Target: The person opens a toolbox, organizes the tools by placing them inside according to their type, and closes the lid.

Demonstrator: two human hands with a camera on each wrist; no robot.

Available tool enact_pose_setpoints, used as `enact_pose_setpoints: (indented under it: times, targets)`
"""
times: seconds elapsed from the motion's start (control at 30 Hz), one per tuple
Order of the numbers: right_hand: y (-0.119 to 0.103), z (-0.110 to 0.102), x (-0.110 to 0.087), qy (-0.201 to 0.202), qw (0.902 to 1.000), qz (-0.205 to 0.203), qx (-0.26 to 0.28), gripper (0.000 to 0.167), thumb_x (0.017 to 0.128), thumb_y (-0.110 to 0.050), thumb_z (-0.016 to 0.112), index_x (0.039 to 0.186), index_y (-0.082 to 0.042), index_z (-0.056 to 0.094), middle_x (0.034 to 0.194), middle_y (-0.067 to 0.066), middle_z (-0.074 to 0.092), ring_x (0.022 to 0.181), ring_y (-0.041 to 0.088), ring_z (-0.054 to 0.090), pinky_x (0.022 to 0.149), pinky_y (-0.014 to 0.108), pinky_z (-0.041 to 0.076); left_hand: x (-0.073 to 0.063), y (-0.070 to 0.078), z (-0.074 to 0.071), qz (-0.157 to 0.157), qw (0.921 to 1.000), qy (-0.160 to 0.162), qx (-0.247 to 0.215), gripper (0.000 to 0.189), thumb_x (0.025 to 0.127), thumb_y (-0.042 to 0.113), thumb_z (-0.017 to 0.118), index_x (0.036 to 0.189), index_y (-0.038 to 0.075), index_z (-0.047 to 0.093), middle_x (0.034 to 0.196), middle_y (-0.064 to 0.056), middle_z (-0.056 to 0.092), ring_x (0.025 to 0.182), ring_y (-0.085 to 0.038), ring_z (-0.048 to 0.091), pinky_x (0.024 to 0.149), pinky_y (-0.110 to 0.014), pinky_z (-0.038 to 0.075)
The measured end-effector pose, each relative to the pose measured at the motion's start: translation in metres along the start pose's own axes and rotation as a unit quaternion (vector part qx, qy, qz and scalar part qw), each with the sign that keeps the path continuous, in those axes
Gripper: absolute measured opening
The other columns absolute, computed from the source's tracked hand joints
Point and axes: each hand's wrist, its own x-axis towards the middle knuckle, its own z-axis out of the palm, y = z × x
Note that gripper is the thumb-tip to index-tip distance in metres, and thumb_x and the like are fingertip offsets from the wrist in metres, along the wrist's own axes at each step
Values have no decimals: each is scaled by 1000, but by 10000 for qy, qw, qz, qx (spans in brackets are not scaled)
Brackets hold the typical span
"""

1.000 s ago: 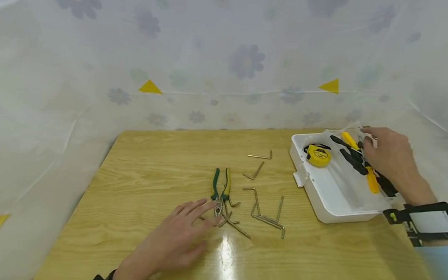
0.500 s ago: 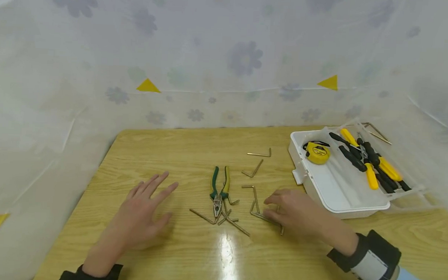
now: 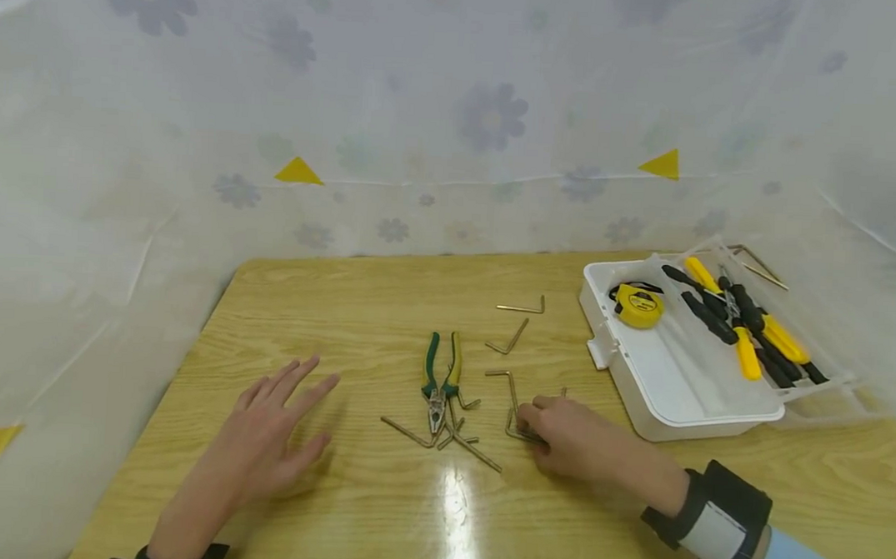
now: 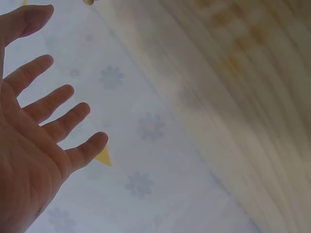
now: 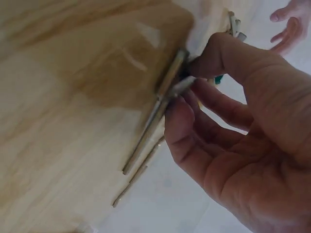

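My right hand [image 3: 572, 439] is low over the table at the right-hand group of L-shaped hex keys. In the right wrist view its curled fingertips pinch a hex key [image 5: 141, 141] near its bend, and other keys lie close by. The hand hides part of that group in the head view. My left hand [image 3: 261, 438] hovers over the table's left side, fingers spread and holding nothing. Between the hands lie pliers [image 3: 438, 387] with green and yellow handles, their nose among several hex keys [image 3: 478, 456]. Farther back are two more loose keys, one of them a hex key [image 3: 520, 308] near the box.
At the right stands a white toolbox [image 3: 638, 404] with its clear lid folded back. It holds a yellow tape measure [image 3: 638, 306]. Black and yellow tools [image 3: 746, 326] lie across the lid, with hex keys [image 3: 760, 264] at its far corner. Flowered sheeting hangs behind the table [image 3: 304, 307].
My right hand has come from the toolbox lid down to the hex keys on the table and now pinches one. My left hand has drawn back leftward from the pliers.
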Motion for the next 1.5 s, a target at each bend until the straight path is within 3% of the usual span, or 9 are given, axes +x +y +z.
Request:
enact_pose_setpoints:
  times: [0.17, 0.37, 0.53, 0.77, 0.93, 1.17, 1.3, 1.4, 1.5]
  targets:
    - [1, 4, 1, 36, 9998, 89, -180, 28, 76, -1, 72, 101, -7, 64, 82, -2, 58, 70, 7, 50, 59, 25, 46, 1, 2, 0, 31, 10000, -37, 45, 72, 84, 32, 80, 149, 21, 53, 154, -17, 49, 135, -43, 53, 94, -67, 50]
    - [2, -5, 1, 467, 9981, 171, 370, 8, 91, -5, 70, 97, -9, 66, 82, -6, 62, 69, 1, 50, 59, 20, 46, 1, 5, 1, 38, 10000, 4, 33, 71, 83, 30, 80, 149, 21, 54, 155, -16, 49, 136, -41, 53, 96, -66, 49]
    - [4, -21, -5, 1308, 9886, -61, 738, 1, 94, -9, 71, 94, -10, 72, 85, -7, 63, 74, 0, 57, 62, 18, 51, 0, 6, 0, 63, 10000, 51, 10, 71, 83, 29, 80, 148, 20, 54, 154, -16, 50, 135, -41, 53, 95, -64, 50]
    - [9, -39, -13, 2437, 9658, -358, 813, 17, 85, 0, 77, 91, -14, 70, 76, -14, 64, 68, -7, 54, 54, 16, 47, 0, 6, 0, 134, 9999, 87, -32, 72, 82, 28, 81, 148, 20, 54, 152, -17, 51, 134, -41, 54, 95, -64, 50]
    - [10, -50, -21, 2676, 9571, -47, 1107, 19, 86, 0, 76, 96, -15, 70, 78, -14, 69, 69, -7, 58, 53, 17, 49, 0, 6, 0, 161, 9998, 132, -51, 71, 82, 27, 80, 148, 19, 55, 151, -18, 53, 134, -42, 54, 96, -64, 50]
    - [16, -62, -37, 2684, 9442, 571, 1821, 11, 93, -4, 72, 98, -14, 75, 82, -7, 72, 64, -1, 64, 56, 19, 57, 0, 6, 0, 139, 9999, 85, -35, 70, 83, 27, 80, 148, 19, 55, 151, -18, 53, 134, -42, 54, 96, -64, 50]
    - [23, -72, -49, 2924, 9346, 907, 1813, 9, 94, -6, 72, 102, -10, 76, 82, -1, 74, 60, 2, 66, 58, 18, 58, 0, 6, 0, 125, 9999, -24, -52, 70, 84, 27, 80, 148, 19, 54, 152, -17, 51, 135, -42, 53, 96, -64, 50]
    - [29, -83, -61, 3217, 9209, 1265, 1801, 11, 94, -7, 72, 103, -9, 77, 82, -2, 75, 59, 3, 68, 58, 17, 57, 1, 8, 1, 169, 9998, -86, -88, 70, 84, 26, 80, 149, 18, 53, 153, -18, 51, 136, -42, 52, 97, -65, 50]
    - [37, -96, -74, 3614, 9001, 1593, 1842, 11, 92, -5, 74, 103, -7, 77, 80, -11, 75, 59, 3, 68, 57, 16, 55, 2, 10, 1, 224, 9996, -122, -142, 70, 85, 25, 80, 149, 18, 53, 153, -17, 51, 136, -42, 53, 97, -65, 50]
